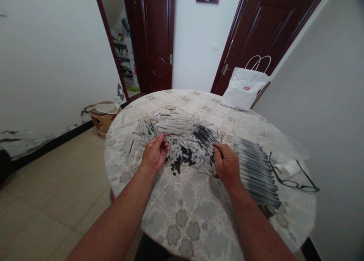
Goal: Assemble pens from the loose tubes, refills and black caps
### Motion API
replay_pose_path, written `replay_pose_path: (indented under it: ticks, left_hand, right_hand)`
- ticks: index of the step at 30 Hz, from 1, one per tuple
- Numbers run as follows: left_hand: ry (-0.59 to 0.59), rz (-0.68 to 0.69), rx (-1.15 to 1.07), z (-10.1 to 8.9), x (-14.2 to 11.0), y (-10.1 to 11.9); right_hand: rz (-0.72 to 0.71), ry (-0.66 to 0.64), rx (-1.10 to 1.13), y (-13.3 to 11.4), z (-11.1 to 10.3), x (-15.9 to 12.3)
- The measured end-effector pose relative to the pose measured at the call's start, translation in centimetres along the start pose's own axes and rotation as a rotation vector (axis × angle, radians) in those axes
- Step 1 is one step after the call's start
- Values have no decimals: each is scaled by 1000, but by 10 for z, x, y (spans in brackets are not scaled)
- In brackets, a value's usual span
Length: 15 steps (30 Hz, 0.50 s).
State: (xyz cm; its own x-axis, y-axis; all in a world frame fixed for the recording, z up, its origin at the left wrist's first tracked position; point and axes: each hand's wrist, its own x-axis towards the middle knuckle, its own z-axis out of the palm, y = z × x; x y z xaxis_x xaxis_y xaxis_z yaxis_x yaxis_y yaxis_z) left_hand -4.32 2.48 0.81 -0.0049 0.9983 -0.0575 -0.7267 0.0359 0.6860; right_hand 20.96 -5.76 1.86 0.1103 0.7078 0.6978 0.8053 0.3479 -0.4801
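My left hand is closed in a pinch, and a pale, slim pen barrel appears to extend from its fingertips to the right. Across from it, my right hand pinches a thin black pen refill that points left. Between and beyond the hands lie a heap of long whitish tubes, a bunch of black refills, short white caps and small black plugs. To the right, assembled-looking pens lie side by side in a row.
A patterned cloth covers the round table. Black-framed glasses and a small white packet lie at the right. A white paper bag stands at the back right edge. A wooden stool is on the floor at left.
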Motion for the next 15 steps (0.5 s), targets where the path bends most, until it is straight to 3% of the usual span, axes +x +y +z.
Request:
replay_pose_path:
  ticks: [12, 15]
  left_hand:
    - [35, 23, 86, 1, -2, 2]
    - [33, 33, 112, 0, -1, 0]
  right_hand:
    - [-30, 40, 18, -1, -3, 0]
    - [34, 19, 56, 0, -3, -2]
